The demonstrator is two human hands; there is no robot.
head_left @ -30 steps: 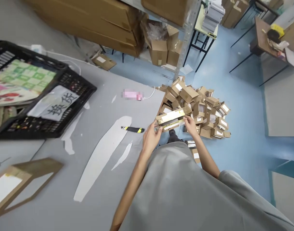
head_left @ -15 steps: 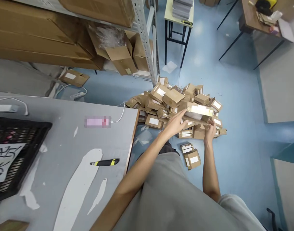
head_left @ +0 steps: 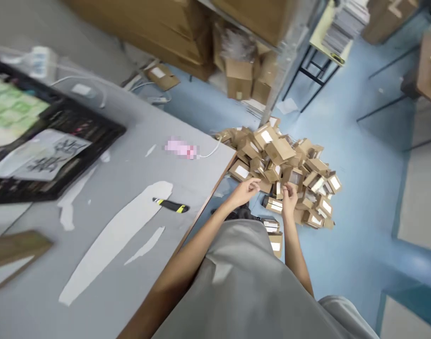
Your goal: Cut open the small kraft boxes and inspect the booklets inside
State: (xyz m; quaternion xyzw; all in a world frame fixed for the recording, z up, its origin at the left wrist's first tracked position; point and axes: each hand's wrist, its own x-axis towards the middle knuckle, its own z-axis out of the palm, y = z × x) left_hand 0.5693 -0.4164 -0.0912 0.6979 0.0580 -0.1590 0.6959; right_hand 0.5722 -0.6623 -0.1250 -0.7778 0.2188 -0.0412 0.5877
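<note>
My left hand (head_left: 245, 190) and my right hand (head_left: 289, 194) hover close together just past the table's corner, above the near edge of a heap of several small brown cardboard boxes (head_left: 284, 157) with white labels on the blue floor. Neither hand has anything in it, and the fingers are loosely bent and apart. Two more small boxes (head_left: 273, 235) lie on the floor by my legs. The picture is blurred by motion.
A grey table (head_left: 130, 160) at the left bears a black-and-yellow utility knife (head_left: 171, 205), a black crate (head_left: 91, 134) with papers, a pink item (head_left: 182, 148) on a white cable, and a flat cardboard box (head_left: 13, 256). Metal shelving with big cartons (head_left: 236, 75) stands behind.
The long flat box that both hands held out over the heap is gone from them. The hands have drawn back and closer together, and my view has swung left.
</note>
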